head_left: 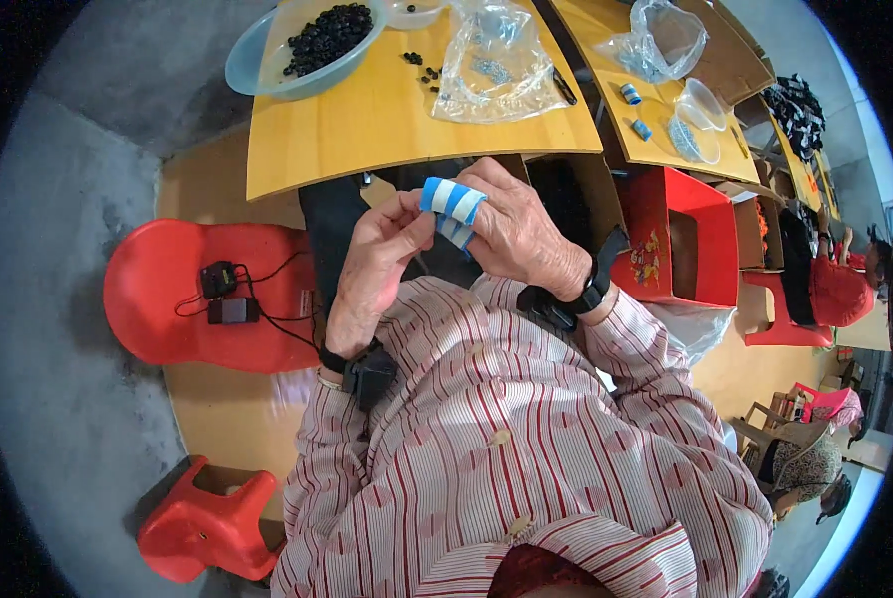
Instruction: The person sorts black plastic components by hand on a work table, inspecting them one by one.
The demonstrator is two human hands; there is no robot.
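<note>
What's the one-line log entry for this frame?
left hand: pinching striped roll | right hand: holding same roll | table: bowl of black beads, plastic bag

1. Between my left hand [374, 267] and right hand [514, 231] sits a blue-and-white striped roll of matt tape [453, 202], papery to look at.
2. My red-and-white striped shirt [506, 448] is soft woven cloth.
3. The yellow wooden tabletop [366, 130] is smooth with a dull sheen.
4. The clear plastic bag [494, 62] is crinkled and glossy.
5. The red plastic chair seat [157, 299] shines smoothly.
6. The pale blue plastic bowl [252, 68] looks translucent.
</note>
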